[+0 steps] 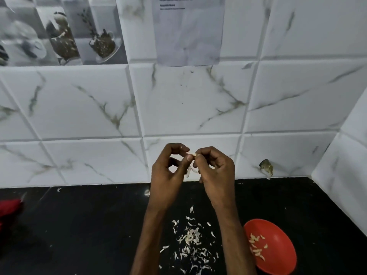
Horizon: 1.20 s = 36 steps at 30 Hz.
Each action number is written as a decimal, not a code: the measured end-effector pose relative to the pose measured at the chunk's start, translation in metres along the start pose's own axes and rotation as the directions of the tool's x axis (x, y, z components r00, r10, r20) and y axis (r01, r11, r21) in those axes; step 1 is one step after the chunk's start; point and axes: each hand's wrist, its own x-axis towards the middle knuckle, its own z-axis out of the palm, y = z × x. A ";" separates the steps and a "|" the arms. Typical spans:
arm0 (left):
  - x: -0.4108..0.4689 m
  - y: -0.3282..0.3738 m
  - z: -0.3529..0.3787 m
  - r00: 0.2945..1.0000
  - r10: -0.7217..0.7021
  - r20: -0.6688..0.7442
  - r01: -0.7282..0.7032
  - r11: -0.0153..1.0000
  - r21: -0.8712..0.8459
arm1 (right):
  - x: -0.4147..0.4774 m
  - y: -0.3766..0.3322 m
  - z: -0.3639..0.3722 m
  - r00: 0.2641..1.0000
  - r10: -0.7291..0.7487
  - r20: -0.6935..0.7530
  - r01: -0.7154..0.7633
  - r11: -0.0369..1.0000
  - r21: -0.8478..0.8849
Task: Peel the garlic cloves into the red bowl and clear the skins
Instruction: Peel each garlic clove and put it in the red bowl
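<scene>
Judging by the black counter [79, 235], you're midway: skins [190, 241] lie uncleared between your forearms, the red bowl [278, 231] at your right holds several peeled cloves [257, 247], and your left hand [166, 175] and right hand [216, 171] both pinch one clove [192, 154], skin dangling, above the counter.

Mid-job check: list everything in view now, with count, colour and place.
garlic clove: one, pale, between left hand and right hand
loose skins: many, white, on the counter below the hands
red bowl: one, red, counter at right
peeled cloves: several, pale yellow, inside the red bowl
counter: one, black, across the bottom
wall tiles: many, white marbled, behind the counter
paper sheet: one, white, on the wall tiles, top centre
red object: one, red, blurred, left edge
left hand: one, fingers pinch the garlic clove
right hand: one, fingers pinch the garlic clove
</scene>
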 end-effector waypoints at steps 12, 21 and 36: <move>-0.013 0.013 0.017 0.906 -0.418 0.064 0.382 0.742 -0.551 | -0.012 -0.001 0.007 0.999 0.007 0.047 -0.009 1.000 0.025; -0.016 -0.002 0.010 0.879 -0.477 -0.017 0.390 0.738 -0.550 | -0.016 0.032 0.001 1.000 -0.010 -0.004 0.008 0.967 -0.254; -0.019 -0.011 0.006 0.958 -0.249 -0.143 0.190 0.924 -0.331 | -0.012 0.022 0.002 0.993 0.113 0.036 -0.117 0.983 0.142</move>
